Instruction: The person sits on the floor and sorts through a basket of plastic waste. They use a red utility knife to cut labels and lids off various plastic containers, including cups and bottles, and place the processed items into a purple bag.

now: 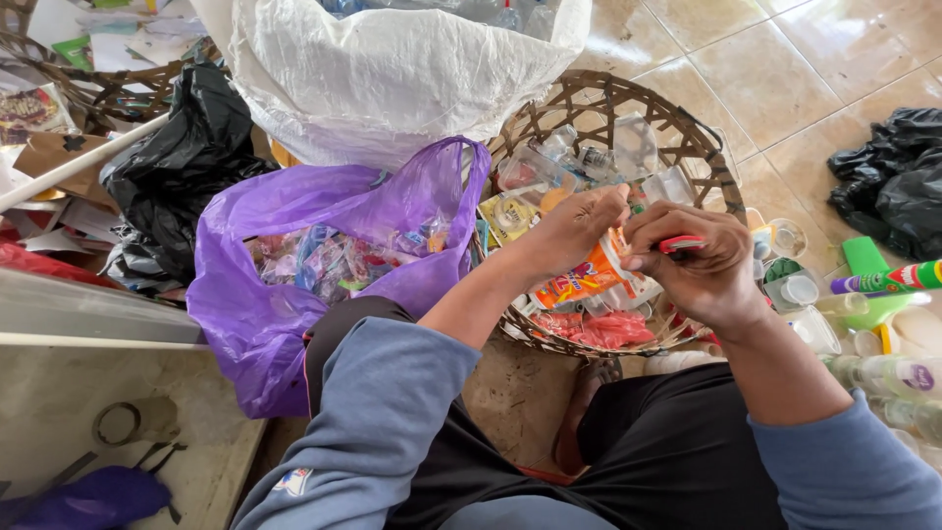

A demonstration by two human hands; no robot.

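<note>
My left hand (574,228) grips a clear plastic cup with an orange printed wrap (587,280), holding it over the woven basket (702,147). My right hand (702,263) is closed on a small red tool (682,243) and presses against the cup's upper edge. Both hands touch the cup above my lap. The basket holds several clear plastic cups and a red plastic bag (603,329).
A purple plastic bag (265,304) of wrappers lies open at my left knee. A large white sack (392,69) stands behind it, with a black bag (182,157) at left. Cups, bottles and a green tube (888,280) lie on the tiled floor at right.
</note>
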